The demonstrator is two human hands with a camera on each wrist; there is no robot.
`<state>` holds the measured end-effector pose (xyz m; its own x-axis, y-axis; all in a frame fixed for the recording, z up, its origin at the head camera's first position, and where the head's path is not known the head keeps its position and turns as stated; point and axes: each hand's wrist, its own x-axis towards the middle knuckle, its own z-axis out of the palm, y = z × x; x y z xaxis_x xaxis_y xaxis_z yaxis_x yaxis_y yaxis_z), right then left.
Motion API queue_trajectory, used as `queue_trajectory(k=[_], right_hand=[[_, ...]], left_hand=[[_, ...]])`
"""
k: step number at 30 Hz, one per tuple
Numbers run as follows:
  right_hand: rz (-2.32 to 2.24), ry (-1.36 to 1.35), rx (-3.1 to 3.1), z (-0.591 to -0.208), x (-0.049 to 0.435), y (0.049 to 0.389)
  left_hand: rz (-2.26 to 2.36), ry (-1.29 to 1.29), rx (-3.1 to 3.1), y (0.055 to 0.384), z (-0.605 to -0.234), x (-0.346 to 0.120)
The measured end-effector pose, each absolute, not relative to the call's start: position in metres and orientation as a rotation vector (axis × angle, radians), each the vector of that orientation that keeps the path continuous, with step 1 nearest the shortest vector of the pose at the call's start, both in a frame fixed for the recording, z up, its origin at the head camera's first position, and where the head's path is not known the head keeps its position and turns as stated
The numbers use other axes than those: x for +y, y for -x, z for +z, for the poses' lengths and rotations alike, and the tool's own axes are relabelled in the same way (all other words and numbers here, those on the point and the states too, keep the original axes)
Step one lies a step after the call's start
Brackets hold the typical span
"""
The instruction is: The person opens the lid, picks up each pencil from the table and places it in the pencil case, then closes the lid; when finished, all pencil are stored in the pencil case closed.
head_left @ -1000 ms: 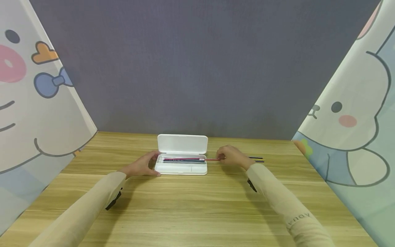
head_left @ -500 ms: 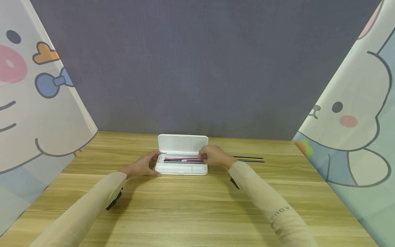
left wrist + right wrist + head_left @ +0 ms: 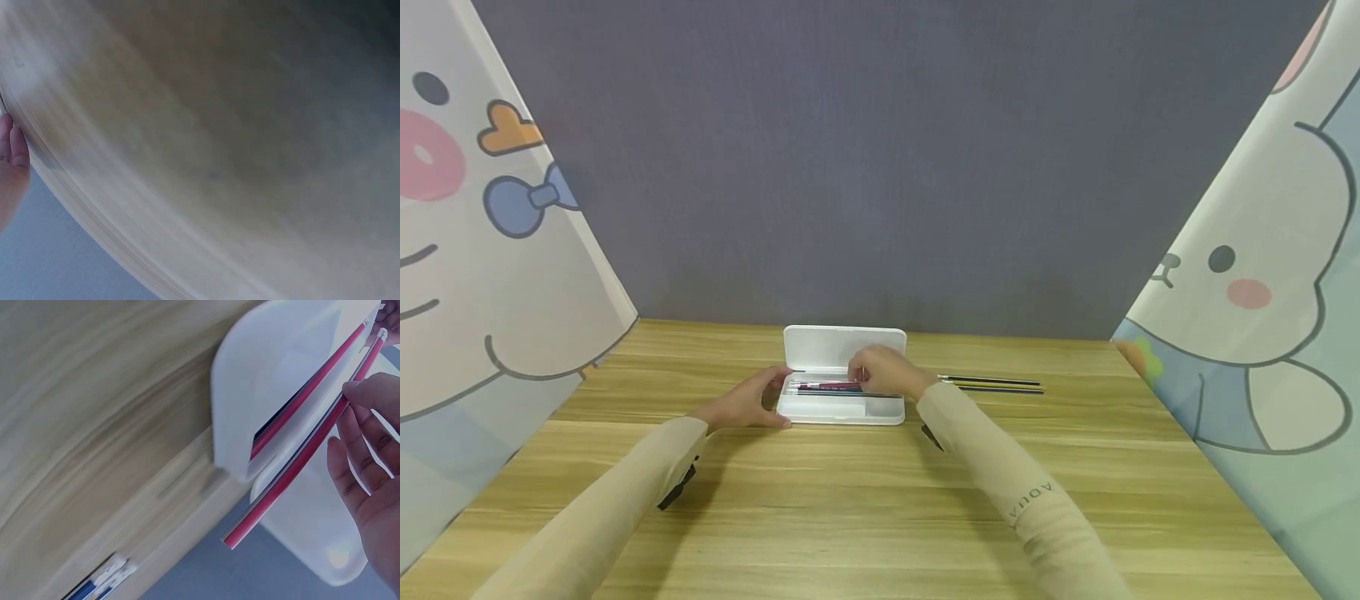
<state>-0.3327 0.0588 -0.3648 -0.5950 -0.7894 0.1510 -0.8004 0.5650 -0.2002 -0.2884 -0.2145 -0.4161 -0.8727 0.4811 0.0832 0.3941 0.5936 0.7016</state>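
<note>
A white pencil case (image 3: pixel 823 410) lies with its lid (image 3: pixel 820 346) raised at the back. Its left end is held by my left hand (image 3: pixel 741 406), thumb at the front corner and fingers at the back. My right hand (image 3: pixel 887 372) is over the case and pinches a red pencil (image 3: pixel 306 447) between thumb and fingers. That pencil slants above the case, its eraser end toward the case's far end. Inside lie another red pencil (image 3: pixel 300 400) and dark pencils, partly covered by the right hand. In the left wrist view only some fingers (image 3: pixel 19 150) show at the edge.
Several pencils (image 3: pixel 992 386), dark, yellow and blue, lie side by side on the wooden table (image 3: pixel 850 517) right of the case. A grey panel (image 3: pixel 880 167) stands behind the table, with cartoon-printed panels (image 3: pixel 1247 333) on both sides.
My right hand has moved left with the red pencil, from beside the case to over it. More of the pencils on the table now shows. The left hand has stayed in place.
</note>
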Motion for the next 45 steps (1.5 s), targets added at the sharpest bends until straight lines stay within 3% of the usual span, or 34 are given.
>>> queue_trajectory(k=[18, 45], right_hand=[[0.406, -1.389, -2.775, -0.372, 0.025, 0.335], [0.353, -1.34, -2.804, -0.376, 0.027, 0.335]], left_hand=[[1.155, -0.754, 2.696, 0.29, -0.417, -0.215], [1.156, -0.719, 2.672, 0.284, -0.41, -0.212]])
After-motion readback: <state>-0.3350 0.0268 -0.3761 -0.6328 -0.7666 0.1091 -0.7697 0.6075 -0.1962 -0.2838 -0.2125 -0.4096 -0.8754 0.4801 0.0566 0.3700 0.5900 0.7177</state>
